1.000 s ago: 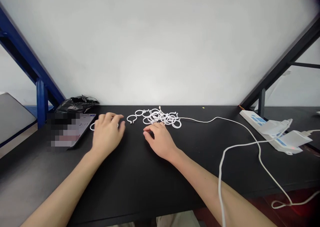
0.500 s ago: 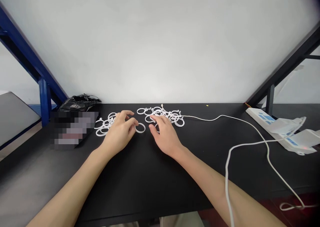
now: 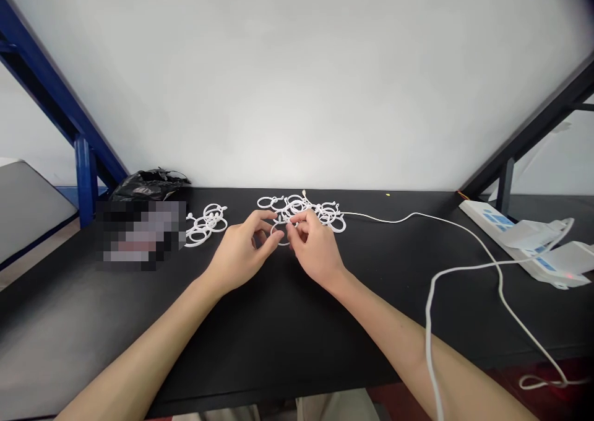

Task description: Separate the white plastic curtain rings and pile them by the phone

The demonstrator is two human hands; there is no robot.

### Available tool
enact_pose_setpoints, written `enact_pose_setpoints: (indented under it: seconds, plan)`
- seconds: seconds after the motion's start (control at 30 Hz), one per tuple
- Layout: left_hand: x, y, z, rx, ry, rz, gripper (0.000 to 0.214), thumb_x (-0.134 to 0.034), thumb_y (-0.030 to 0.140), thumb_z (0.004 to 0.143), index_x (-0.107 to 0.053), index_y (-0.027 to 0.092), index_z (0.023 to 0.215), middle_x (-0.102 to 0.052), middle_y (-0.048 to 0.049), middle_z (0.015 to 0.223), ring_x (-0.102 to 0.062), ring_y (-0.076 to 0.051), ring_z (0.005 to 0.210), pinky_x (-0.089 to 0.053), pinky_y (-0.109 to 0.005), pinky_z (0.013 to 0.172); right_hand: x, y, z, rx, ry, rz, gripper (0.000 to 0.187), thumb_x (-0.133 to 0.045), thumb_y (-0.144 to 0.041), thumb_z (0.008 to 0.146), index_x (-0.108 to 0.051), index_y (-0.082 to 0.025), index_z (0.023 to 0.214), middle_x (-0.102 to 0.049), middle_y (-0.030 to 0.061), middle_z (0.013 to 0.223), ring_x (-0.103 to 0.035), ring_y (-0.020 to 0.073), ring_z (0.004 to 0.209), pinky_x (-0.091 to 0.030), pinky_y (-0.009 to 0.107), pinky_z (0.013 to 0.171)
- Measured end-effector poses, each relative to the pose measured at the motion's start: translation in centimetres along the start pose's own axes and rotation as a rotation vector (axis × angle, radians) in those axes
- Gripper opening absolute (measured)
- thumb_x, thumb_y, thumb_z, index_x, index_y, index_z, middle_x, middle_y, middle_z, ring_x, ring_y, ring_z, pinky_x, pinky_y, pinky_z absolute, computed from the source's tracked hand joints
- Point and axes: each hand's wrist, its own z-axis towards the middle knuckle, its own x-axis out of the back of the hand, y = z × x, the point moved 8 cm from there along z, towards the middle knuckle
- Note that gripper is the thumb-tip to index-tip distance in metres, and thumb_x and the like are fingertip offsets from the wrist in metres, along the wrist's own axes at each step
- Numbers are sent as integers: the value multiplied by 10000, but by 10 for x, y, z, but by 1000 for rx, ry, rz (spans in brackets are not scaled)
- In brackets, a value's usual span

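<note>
A white open ring with small knobbed ends (image 3: pixel 283 244) is between my two hands, just above or on the black tabletop. My right hand (image 3: pixel 318 247) pinches its right side between thumb and fingers. On its left side, the curled fingers and thumb of my left hand (image 3: pixel 244 247) close around the ring; the exact contact is partly hidden. Behind my hands lies a loose pile of similar white rings (image 3: pixel 338 224), partly covered by my right fingers. A smaller group of white rings (image 3: pixel 198 236) rests to the left of my left hand.
A black plastic bag (image 3: pixel 151 184) and a blurred-out package (image 3: pixel 139 235) are at the left. To the right, a white power strip (image 3: pixel 524 247) has plugs in it. A white cable (image 3: pixel 429 322) loops over my right forearm. A pale wall (image 3: pixel 297 99) rises behind the table.
My left hand has moved right, away from the left group of rings, bringing a ring with it. My right hand has closed on that ring, and the hands are closer together.
</note>
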Motion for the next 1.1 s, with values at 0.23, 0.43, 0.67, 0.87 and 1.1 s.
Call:
enact_pose_setpoints:
  seconds: [0.23, 0.43, 0.67, 0.87, 1.1]
  plan:
    - [-7, -11, -2, 171, 93, -153, 163, -529, 397, 896, -536, 234, 912, -639, 63, 632, -536, -111, 507, -414, -236, 536, -3, -8, -3, 43, 9, 87, 147, -486, -347, 938, -500, -235, 844, -553, -72, 581, -524, 107, 503, -391, 237, 540]
    - [-2, -5, -7, 123, 110, -206, 162, -533, 369, 899, -537, 223, 829, -591, 69, 594, -504, -87, 460, -393, -214, 489, -4, -8, -7, 22, -32, 198, 174, -491, -379, 946, -530, -229, 866, -637, -36, 701, -590, 108, 548, -421, 229, 531]
    - [-4, -1, -7, 8, 97, -66, 164, -503, 352, 905, -526, 220, 809, -558, 67, 581, -472, -89, 476, -372, -215, 502, -7, -9, -7, 72, -115, 209, 161, -494, -364, 948, -557, -228, 889, -628, -41, 670, -621, 117, 579, -468, 235, 579]
    - [23, -10, 7, 40, 230, 106, 144, -500, 366, 894, -551, 233, 911, -611, 47, 645, -544, -122, 560, -421, -242, 602, 4, -4, 8, 62, -50, 20, 257, -426, -399, 981, -608, -250, 1083, -689, -13, 776, -651, 141, 696, -477, 273, 677]
    - [88, -77, 12, 346, 413, 391, 160, -492, 337, 839, -587, 210, 860, -686, -85, 872, -606, -293, 927, -459, -423, 833, 22, 16, 13, -32, -16, -420, 227, -472, -328, 942, -628, -223, 816, -672, 40, 878, -614, 184, 780, -417, 298, 637]
